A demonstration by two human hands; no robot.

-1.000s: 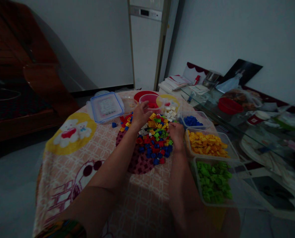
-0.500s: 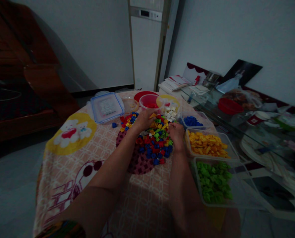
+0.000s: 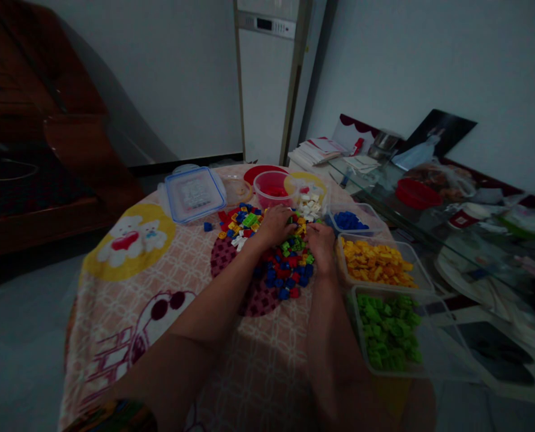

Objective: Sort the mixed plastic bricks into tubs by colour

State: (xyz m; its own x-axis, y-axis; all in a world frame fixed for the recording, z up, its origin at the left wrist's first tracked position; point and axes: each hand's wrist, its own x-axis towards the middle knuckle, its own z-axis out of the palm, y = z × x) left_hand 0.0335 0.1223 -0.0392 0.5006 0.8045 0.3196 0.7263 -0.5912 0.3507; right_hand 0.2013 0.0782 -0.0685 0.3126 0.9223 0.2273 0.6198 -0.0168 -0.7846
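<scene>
A mixed pile of small toy building bricks in red, blue, green, yellow and white lies in the middle of the cloth-covered table. My left hand rests over the pile's upper middle, its thumb and fingers apart and reaching to the right, fingertips among the bricks. At the pile's right edge is my right hand, fingers curled and pressed together; whatever they hold is hidden. White bricks are gathered just beyond the hands. A round pink tub with red bricks inside stands behind the pile.
To the right stand clear boxes of blue bricks, yellow bricks and green bricks. A blue-rimmed lid lies at the back left. A cluttered glass table adjoins on the right.
My left hand has moved right and slightly nearer, uncovering green and white bricks on the pile's left side. My right hand has stayed almost in place.
</scene>
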